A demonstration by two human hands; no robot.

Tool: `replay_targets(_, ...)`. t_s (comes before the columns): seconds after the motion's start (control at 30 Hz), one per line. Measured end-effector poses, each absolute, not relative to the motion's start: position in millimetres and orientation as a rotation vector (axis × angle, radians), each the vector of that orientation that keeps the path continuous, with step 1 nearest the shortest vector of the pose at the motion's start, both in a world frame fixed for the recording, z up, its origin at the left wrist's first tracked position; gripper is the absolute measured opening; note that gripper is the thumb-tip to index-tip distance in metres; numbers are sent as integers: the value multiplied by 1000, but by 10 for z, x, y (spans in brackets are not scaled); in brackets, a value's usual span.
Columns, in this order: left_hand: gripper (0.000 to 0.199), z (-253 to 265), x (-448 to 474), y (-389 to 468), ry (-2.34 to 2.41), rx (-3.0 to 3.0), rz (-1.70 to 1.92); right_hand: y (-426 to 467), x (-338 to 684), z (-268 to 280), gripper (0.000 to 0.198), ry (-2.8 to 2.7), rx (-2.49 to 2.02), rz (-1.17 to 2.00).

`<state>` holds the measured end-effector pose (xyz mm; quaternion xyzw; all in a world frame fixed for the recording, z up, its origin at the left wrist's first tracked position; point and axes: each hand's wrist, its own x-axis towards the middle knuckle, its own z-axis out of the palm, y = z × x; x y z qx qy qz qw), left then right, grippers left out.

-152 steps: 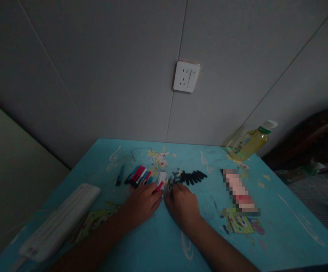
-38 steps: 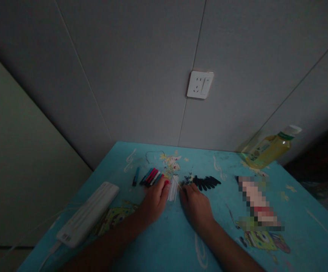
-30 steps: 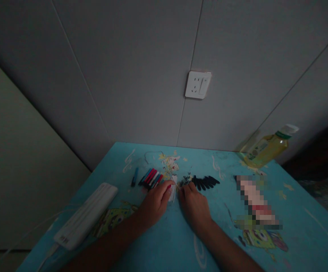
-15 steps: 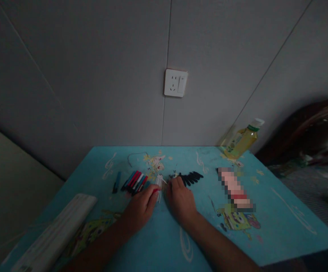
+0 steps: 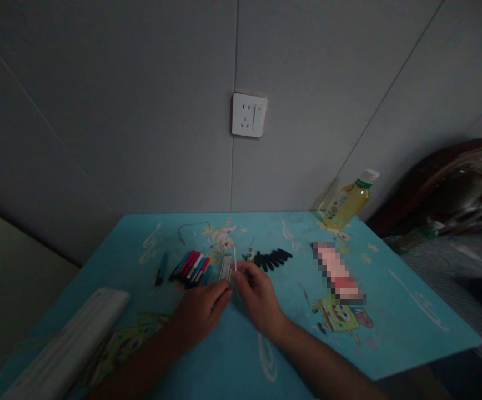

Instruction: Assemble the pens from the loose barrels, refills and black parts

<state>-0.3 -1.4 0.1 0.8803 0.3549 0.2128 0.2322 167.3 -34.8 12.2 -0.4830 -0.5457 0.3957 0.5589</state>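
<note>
Right hand [image 5: 261,297] closer to left hand [image 5: 199,312]

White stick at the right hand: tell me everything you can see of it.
The white stick is thin, straight and plain; its material can't be told. Its far end is free, pointing away from the person; its near end is hidden at the right grip, which seems to pinch it. It shows against the blue table, just right of the white bundle.
</note>
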Motion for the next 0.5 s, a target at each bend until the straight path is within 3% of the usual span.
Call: replay_targets(0.5, 30, -34, -21, 6, 868, 2314, 791, -408, 1663, 191, 24, -1150, -1006, 1228)
